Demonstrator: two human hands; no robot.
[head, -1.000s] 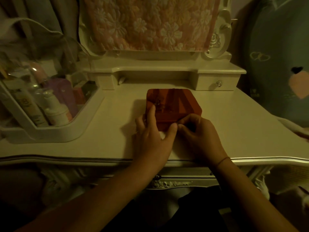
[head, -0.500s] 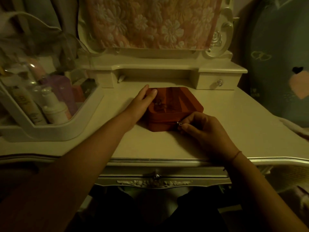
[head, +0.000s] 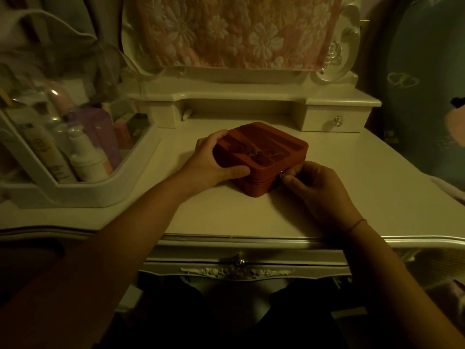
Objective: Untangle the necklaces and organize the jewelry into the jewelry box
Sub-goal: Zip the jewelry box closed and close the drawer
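Observation:
A red square jewelry box [head: 271,149] with a bow on its closed lid sits on the cream vanity table [head: 352,197]. My left hand [head: 214,162] grips the box's left side, thumb along the front edge and fingers curled over the far left corner. My right hand [head: 314,185] is at the box's front right corner and pinches a small metal zipper pull [head: 281,174]. No necklaces or other jewelry show in this view.
A clear cosmetics organizer [head: 75,192] with bottles and tubes stands at the left. A raised shelf with a small drawer [head: 334,122] runs along the back under a mirror draped with a floral cloth [head: 236,31]. A drawer knob [head: 242,261] sits below the front edge.
My left hand went from the box's front to its left side and now grips it. My right hand keeps pinching the zipper pull and has moved right along the front edge.

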